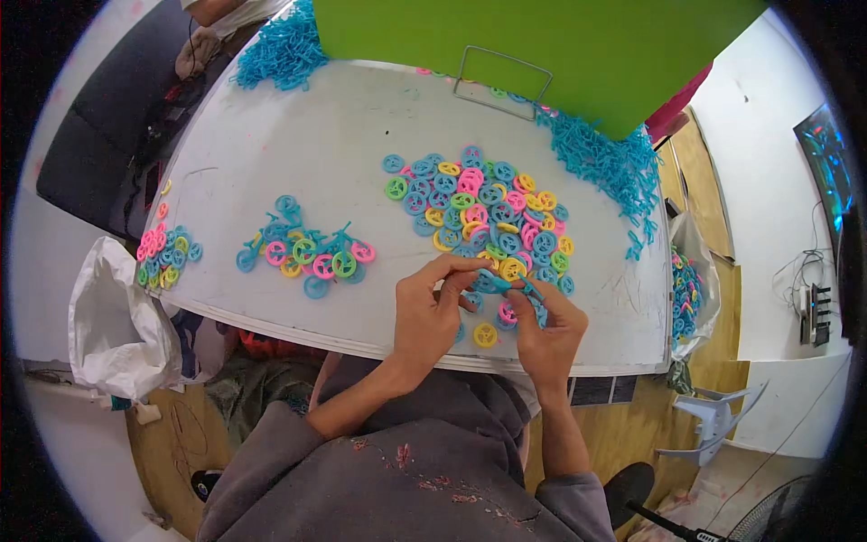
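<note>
1. At the far left edge of the white surface [298, 135] sits a small cluster of loose wheels [166, 255] in pink, blue, yellow and green, well apart from the hands, as if set aside
2. Right of it lies a group of assembled pieces [304, 250]: blue frames with coloured wheels fitted on, laid together in one spot so that they stay separate from the loose parts
3. The left hand [431, 312] comes up from the near edge with the wrist bent and the thumb and forefinger pinched shut on one end of a small blue frame piece [495, 283]; the other fingers curl under it
4. The piece is held just above the near edge of the surface, between both hands, close to the body where the fingertips can work it
5. A yellow wheel [485, 335] lies on the surface below the hands
6. The right hand [549, 323] mirrors the left, fingers closed on the other end of the blue piece
7. Just beyond the hands spreads the big pile of loose wheels [479, 212], within easy reach
8. Farther right, under the green board [542, 45], a heap of blue frames [605, 158] trails along the surface edge
</note>
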`<state>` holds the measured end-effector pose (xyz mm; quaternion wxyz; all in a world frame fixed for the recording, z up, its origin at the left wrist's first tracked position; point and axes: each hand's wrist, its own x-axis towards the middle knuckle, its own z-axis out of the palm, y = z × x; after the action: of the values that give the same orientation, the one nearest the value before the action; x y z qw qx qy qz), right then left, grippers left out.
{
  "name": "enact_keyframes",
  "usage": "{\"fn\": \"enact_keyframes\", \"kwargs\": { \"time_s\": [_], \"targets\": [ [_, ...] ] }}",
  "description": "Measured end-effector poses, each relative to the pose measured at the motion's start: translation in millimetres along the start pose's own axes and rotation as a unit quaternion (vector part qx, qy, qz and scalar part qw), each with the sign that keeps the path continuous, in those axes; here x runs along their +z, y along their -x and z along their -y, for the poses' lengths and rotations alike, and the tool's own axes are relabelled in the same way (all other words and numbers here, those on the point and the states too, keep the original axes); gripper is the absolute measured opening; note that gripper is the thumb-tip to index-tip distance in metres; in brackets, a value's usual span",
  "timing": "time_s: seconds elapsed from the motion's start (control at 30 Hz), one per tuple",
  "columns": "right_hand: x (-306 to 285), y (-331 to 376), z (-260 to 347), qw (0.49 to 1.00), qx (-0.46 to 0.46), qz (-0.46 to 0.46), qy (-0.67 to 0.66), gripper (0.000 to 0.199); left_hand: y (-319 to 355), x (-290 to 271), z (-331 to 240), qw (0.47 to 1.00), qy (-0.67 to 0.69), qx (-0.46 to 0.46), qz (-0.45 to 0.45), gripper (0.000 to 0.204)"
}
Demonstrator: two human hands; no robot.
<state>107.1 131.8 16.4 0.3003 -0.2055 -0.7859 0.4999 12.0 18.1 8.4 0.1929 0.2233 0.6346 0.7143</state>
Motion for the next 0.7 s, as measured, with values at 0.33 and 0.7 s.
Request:
{"fn": "enact_keyframes", "kwargs": {
  "time_s": [0.33,0.7],
  "targets": [
    [-3.1,-4.0,-10.0,0.932,0.246,0.063,-0.258,0.015,-0.4,9.2,10.0,0.99,-0.047,0.127,-0.045,0.018],
    [14.2,-2.5,-5.7,0.974,0.162,-0.028,-0.154,0.018,-6.1,12.0,10.2,0.979,-0.088,0.17,-0.076,0.018]
  ]
}}
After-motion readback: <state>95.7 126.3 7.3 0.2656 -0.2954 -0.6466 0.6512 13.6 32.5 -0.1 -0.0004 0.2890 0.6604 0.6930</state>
